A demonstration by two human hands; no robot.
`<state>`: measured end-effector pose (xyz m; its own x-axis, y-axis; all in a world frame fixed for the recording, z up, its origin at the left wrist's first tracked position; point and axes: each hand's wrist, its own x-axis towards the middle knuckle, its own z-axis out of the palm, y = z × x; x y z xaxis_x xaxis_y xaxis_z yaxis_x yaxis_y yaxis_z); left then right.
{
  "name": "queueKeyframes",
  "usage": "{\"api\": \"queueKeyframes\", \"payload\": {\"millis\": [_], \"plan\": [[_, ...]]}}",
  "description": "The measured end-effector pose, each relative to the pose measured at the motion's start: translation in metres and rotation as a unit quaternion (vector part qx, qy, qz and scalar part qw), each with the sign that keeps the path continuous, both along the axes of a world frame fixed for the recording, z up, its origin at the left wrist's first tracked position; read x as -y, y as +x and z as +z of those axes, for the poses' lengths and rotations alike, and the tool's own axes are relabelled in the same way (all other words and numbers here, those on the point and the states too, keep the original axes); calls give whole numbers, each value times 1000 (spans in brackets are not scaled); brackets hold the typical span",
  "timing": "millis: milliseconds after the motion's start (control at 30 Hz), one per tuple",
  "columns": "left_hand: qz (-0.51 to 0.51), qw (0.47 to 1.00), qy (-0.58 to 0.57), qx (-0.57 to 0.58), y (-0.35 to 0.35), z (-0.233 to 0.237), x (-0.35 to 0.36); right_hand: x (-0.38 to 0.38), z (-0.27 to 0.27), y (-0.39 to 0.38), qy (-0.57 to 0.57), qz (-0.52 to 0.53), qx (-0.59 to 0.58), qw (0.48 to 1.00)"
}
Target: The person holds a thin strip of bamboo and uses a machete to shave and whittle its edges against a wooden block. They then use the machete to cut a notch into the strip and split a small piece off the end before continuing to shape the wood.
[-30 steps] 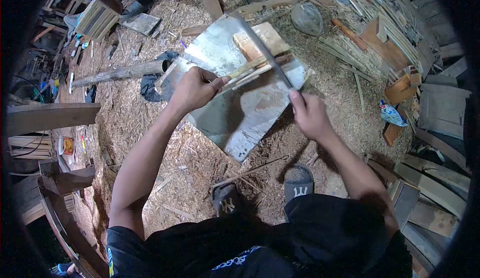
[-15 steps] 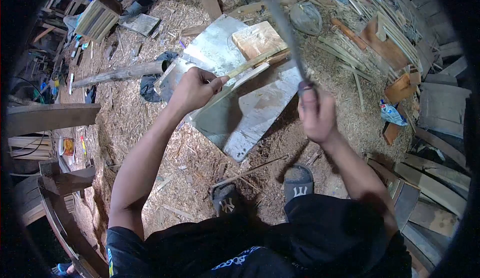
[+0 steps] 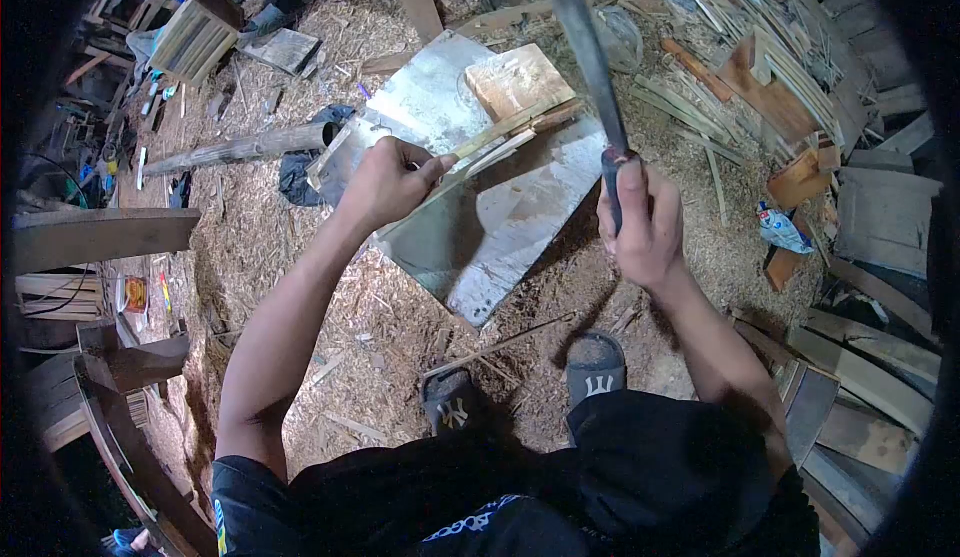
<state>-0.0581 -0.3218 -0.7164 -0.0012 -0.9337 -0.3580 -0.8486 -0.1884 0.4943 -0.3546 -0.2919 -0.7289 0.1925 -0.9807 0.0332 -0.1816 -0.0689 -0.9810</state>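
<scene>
In the head view, my left hand (image 3: 395, 179) is closed in a pinch on a thin wooden strip (image 3: 492, 135). The strip slants up to the right, its far end at a thick pale wood block (image 3: 518, 77); a sliver stands partly split from its near side. My right hand (image 3: 645, 225) wraps round the dark handle of a machete (image 3: 588, 52), whose long blade points up and away, apart from the strip. Block and strip are over a worn grey board (image 3: 520, 247) on the ground.
Wood shavings (image 3: 340, 357) cover the floor around my sandalled feet. A round pole (image 3: 235, 147) lies left of the board. Scrap wood (image 3: 860, 367) is piled at right. At upper left, another person's hand is near a slatted wooden piece (image 3: 195, 37).
The machete, blurred by motion before, now shows sharply, its blade shifted a little to the right. My right hand has turned slightly; my left hand stays almost in place.
</scene>
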Motion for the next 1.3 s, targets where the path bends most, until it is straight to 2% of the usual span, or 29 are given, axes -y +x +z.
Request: {"api": "queueKeyframes", "payload": {"millis": [33,100,133,167,200,233,267,300,367,433,500,533,567,633,667,733,800,833,867,900,967,1033,1100,1133,1167,1233,1300], "plan": [[5,1000,5,0,0,-1,0,1,-8,2,2,0,1,1000],[0,1000,6,7,-1,2,-1,3,-43,9,-58,0,-162,985],[-4,1000,4,12,-1,4,-1,1,-60,10,-34,-1,-200,979],[-4,1000,-1,10,0,2,1,3,-56,8,-38,-2,-201,979],[-7,1000,-18,2,3,-3,3,7,-53,7,7,12,-190,982],[-10,1000,-29,-5,5,-8,0,5,-52,5,58,28,-177,982],[-7,1000,-25,-4,6,-9,-3,10,-58,-3,191,41,-139,971],[-2,1000,-18,-7,6,-8,-1,12,-46,-2,189,42,-138,971],[0,1000,-10,-12,4,-9,-1,11,-18,-7,272,44,-35,961],[-8,1000,-24,3,4,-8,-1,8,-15,-6,232,34,-54,971],[-3,1000,-14,1,4,-6,-1,6,-10,-2,53,26,32,998],[-1,1000,-4,-1,3,-6,-1,6,-4,0,-6,20,22,1000],[-2,1000,-1,0,4,-6,-1,6,-10,3,-4,19,23,1000],[-4,1000,-6,2,4,-6,-1,7,-40,9,-68,-6,-145,987],[-5,1000,-7,1,3,-5,-2,7,-48,11,-13,32,-213,976],[-9,1000,-16,-4,1,-1,-2,7,-58,9,-14,19,-180,983],[1,1000,-14,-10,1,-2,-4,8,-43,6,-5,25,-175,984],[9,1000,-15,-19,2,-2,-3,13,-22,0,205,45,-53,976],[7,1000,-18,-18,3,-3,-2,17,-6,-3,400,62,71,912],[-2,1000,-15,-2,3,-5,-2,15,1,-5,398,59,71,913],[-10,1000,-12,13,3,-6,-2,7,10,-1,246,26,9,969],[-5,1000,-12,9,4,-7,-3,3,13,0,212,13,37,977],[-4,1000,-10,5,5,-9,-2,2,3,1,43,25,114,992],[-5,1000,-8,1,5,-9,-2,2,-61,-11,-105,-32,-150,982],[-5,1000,-7,1,5,-9,-3,0,-60,-8,-104,-32,-150,983],[-7,1000,-4,20,3,-5,-3,-3,-56,2,37,46,-186,981],[-15,999,-20,23,3,-4,-1,0,-49,5,28,36,-181,982]]}}
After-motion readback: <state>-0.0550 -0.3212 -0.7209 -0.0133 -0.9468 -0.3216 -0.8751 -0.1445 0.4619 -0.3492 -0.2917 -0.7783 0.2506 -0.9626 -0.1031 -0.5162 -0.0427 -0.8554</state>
